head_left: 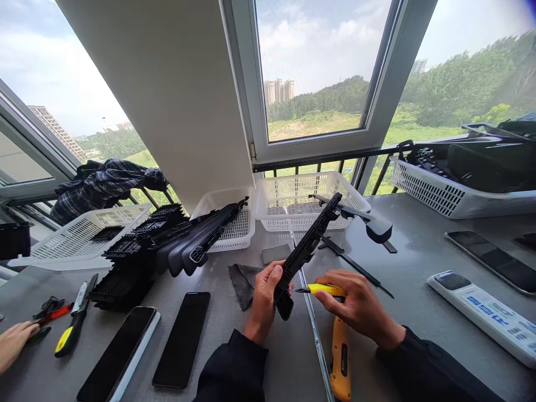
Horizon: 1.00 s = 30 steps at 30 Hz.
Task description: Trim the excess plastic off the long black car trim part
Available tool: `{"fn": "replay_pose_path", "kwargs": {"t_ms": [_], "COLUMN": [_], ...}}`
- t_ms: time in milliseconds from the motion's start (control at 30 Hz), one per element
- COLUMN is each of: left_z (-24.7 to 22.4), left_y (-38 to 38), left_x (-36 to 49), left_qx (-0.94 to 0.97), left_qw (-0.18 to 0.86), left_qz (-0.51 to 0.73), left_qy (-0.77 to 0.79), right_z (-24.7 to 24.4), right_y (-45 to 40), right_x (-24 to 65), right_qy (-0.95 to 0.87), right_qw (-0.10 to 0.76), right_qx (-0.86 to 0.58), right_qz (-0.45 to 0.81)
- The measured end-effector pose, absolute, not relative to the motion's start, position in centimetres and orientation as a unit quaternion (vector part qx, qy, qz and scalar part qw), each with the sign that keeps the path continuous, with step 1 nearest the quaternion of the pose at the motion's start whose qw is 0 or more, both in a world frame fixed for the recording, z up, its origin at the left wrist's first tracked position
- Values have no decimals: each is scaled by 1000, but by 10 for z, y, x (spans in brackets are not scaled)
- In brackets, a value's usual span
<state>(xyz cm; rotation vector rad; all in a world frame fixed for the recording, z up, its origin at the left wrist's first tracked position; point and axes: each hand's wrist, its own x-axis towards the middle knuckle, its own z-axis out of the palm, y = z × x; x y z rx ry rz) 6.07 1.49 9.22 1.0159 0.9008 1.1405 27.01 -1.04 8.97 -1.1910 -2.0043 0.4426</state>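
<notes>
My left hand grips the lower end of a long black plastic strip, which is ribbed and slants up to the right. My right hand is closed round a small yellow-handled tool with a dark pointed tip. That tip sits close to the strip's lower end; whether they touch, I cannot tell. Beneath my right hand lies an orange-yellow tool, its upper end partly hidden. A shiny metal rod runs along the table behind the strip. A dark cloth lies beside my left hand.
Black plastic parts are piled left, by white baskets. Another basket stands at the middle back; a full one at right. Phones lie on the table. Another person's hand is at the left edge.
</notes>
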Motion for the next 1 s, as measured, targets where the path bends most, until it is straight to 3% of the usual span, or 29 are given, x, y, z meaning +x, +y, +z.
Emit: {"fn": "replay_pose_path", "kwargs": {"t_ms": [1000], "left_z": [97], "left_y": [14], "left_x": [61], "left_qx": [443], "left_qw": [624], "left_qz": [504], "left_qy": [400], "right_z": [93], "right_y": [-11], "right_x": [269], "right_qy": [-785], "right_qw": [383], "right_qx": [-456], "right_qz": [173]}}
